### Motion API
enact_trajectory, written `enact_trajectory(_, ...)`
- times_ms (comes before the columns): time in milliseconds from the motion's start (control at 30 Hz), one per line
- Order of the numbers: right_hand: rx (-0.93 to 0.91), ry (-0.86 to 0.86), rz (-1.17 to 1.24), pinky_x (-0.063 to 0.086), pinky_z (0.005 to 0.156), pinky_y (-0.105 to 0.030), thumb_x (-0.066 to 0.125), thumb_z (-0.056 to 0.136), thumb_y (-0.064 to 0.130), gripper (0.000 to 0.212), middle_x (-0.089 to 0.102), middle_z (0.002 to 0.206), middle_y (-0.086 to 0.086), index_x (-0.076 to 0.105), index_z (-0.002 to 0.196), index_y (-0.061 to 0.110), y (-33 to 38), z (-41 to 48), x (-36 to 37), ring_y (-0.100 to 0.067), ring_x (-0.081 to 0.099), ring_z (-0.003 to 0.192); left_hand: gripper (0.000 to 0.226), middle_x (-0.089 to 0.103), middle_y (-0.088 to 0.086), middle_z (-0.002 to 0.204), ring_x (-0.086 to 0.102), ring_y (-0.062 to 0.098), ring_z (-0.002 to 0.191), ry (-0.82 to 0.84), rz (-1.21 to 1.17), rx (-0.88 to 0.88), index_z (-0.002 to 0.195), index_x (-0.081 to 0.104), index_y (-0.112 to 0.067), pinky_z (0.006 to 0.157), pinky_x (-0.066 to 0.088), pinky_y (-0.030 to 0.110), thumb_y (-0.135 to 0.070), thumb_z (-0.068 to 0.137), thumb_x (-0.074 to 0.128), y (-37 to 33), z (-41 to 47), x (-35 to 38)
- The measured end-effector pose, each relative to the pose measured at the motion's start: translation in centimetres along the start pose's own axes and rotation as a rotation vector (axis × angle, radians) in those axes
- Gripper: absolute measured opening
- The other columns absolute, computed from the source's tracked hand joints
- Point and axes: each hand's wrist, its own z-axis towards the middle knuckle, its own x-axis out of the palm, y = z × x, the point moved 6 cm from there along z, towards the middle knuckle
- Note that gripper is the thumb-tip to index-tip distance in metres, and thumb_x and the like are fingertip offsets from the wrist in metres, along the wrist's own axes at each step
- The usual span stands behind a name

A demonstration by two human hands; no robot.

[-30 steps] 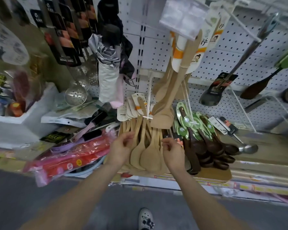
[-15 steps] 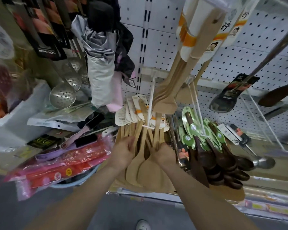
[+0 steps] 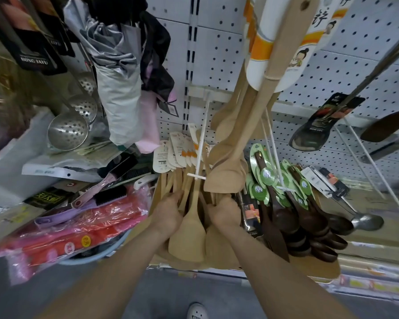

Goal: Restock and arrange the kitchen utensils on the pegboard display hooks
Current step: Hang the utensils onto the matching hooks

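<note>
Nearest me is a shoe [image 3: 196, 311] on the floor, below my forearms. My left hand [image 3: 168, 212] has its fingers [image 3: 176, 196] curled in among the handles of the spatulas [image 3: 189, 233], gripping a few. My right hand [image 3: 225, 211] sits against the same bunch from the other side. Its fingers are tucked behind the knuckles, so I cannot tell whether they hold anything (the wide lens does not help).

The spatulas hang blades down between both hands. Their card tags sit just past my fingertips, up by a white hook [image 3: 202, 143] that runs back to the pegboard [image 3: 217, 54].

Just right of the right fingers hang dark spoons [image 3: 309, 222] with green tags. Left of the left fingers lie red packets [image 3: 83, 226].

Above and beyond the fingers hangs a second bunch, the larger turners [image 3: 235, 143]. Farther off to the left are a skimmer [image 3: 67, 132] and a folded umbrella [image 3: 120, 88].
</note>
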Motion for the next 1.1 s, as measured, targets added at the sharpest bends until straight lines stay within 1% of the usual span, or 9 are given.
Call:
enact_trajectory(100, -0.025, 0.01, 0.041, 0.048, 0.084, -0.035, 0.065, 0.089, 0.025, 0.041, 0.064, 0.116, -0.019, 0.051, 0.118, 0.0, -0.1, -0.4, -0.7, -0.036, 0.061, 0.11, 0.054, 0.064, 0.008, 0.123, 0.062, 0.025, 0.111, 0.033, -0.077, -0.059, 0.135, 0.053, -0.024, 0.095, 0.051, 0.037, -0.003, 0.085, 0.057, 0.5, -0.1, 0.3)
enact_trajectory(167, -0.045, 0.032, 0.07, 0.048, 0.085, -0.035, 0.066, 0.089, 0.022, 0.041, 0.063, 0.117, -0.017, 0.05, 0.121, 0.002, -0.1, -0.5, -0.9, -0.035, 0.06, 0.111, 0.05, 0.061, 0.009, 0.128, 0.058, 0.026, 0.116, 0.034, -0.125, -0.093, 0.138, 0.05, -0.02, 0.099, 0.047, 0.033, -0.007, 0.09, 0.056, 0.0, -0.5, 0.2)
enact_trajectory(267, -0.086, 0.061, 0.122, 0.049, 0.087, -0.036, 0.07, 0.088, 0.028, 0.041, 0.065, 0.115, -0.013, 0.053, 0.119, 0.006, 0.1, -0.8, -0.6, -0.03, 0.061, 0.11, 0.041, 0.056, 0.01, 0.135, 0.053, 0.027, 0.122, 0.001, -0.184, -0.138, 0.14, 0.047, -0.017, 0.097, 0.041, 0.028, -0.023, 0.1, 0.046, -0.6, -0.7, 0.0)
enact_trajectory(367, -0.091, 0.051, 0.168, 0.048, 0.088, -0.035, 0.068, 0.09, 0.029, 0.037, 0.066, 0.114, -0.011, 0.056, 0.118, 0.009, 0.1, -1.1, -0.4, -0.029, 0.062, 0.109, 0.046, 0.059, 0.004, 0.128, 0.055, 0.024, 0.117, 0.048, -0.201, -0.205, 0.134, 0.051, -0.014, 0.089, 0.041, 0.026, -0.038, 0.095, 0.055, -1.1, -0.9, 0.1)
enact_trajectory(467, -0.071, 0.048, 0.211, 0.048, 0.089, -0.034, 0.067, 0.091, 0.026, 0.031, 0.067, 0.112, -0.011, 0.057, 0.114, 0.008, -0.3, -1.0, -0.3, -0.029, 0.062, 0.108, 0.034, 0.065, 0.003, 0.117, 0.059, 0.017, 0.099, 0.156, -0.199, -0.215, 0.12, 0.062, -0.015, 0.077, 0.046, 0.023, -0.028, 0.088, 0.065, -0.9, -0.6, 1.0)
enact_trajectory(567, -0.051, 0.017, 0.214, 0.049, 0.09, -0.034, 0.062, 0.093, 0.019, 0.023, 0.068, 0.112, -0.012, 0.059, 0.112, 0.007, -0.8, -0.9, -0.4, -0.031, 0.063, 0.107, 0.032, 0.064, -0.001, 0.107, 0.058, 0.015, 0.093, 0.167, -0.224, -0.238, 0.118, 0.061, -0.014, 0.062, 0.041, 0.017, -0.023, 0.087, 0.064, -0.8, -0.7, 1.2)
enact_trajectory(867, 0.037, -0.071, 0.285, 0.048, 0.094, -0.041, 0.051, 0.093, 0.006, 0.035, 0.065, 0.116, -0.02, 0.047, 0.127, 0.004, -0.7, -0.3, -1.2, -0.038, 0.06, 0.111, 0.017, 0.055, -0.001, 0.089, 0.054, 0.014, 0.081, 0.038, -0.285, -0.202, 0.104, 0.044, -0.016, 0.058, 0.038, 0.019, -0.016, 0.092, 0.057, -2.4, -0.7, 0.1)
enact_trajectory(967, 0.048, -0.065, 0.276, 0.046, 0.096, -0.043, 0.049, 0.092, 0.004, 0.034, 0.062, 0.118, -0.023, 0.043, 0.126, 0.001, -0.5, -0.4, -1.1, -0.041, 0.058, 0.113, 0.018, 0.051, -0.004, 0.081, 0.051, 0.008, 0.071, 0.027, -0.304, -0.196, 0.105, 0.041, -0.017, 0.056, 0.039, 0.019, -0.014, 0.093, 0.055, -2.4, -0.9, -0.5)
enact_trajectory(1100, 0.039, -0.044, 0.21, 0.045, 0.091, -0.042, 0.05, 0.093, 0.004, 0.04, 0.061, 0.118, -0.025, 0.039, 0.131, 0.002, -0.6, -0.7, -0.9, -0.042, 0.057, 0.113, 0.028, 0.061, 0.003, 0.085, 0.06, 0.015, 0.076, 0.047, -0.332, -0.22, 0.117, 0.046, -0.014, 0.06, 0.046, 0.028, -0.012, 0.091, 0.055, -1.6, -1.1, -1.3)
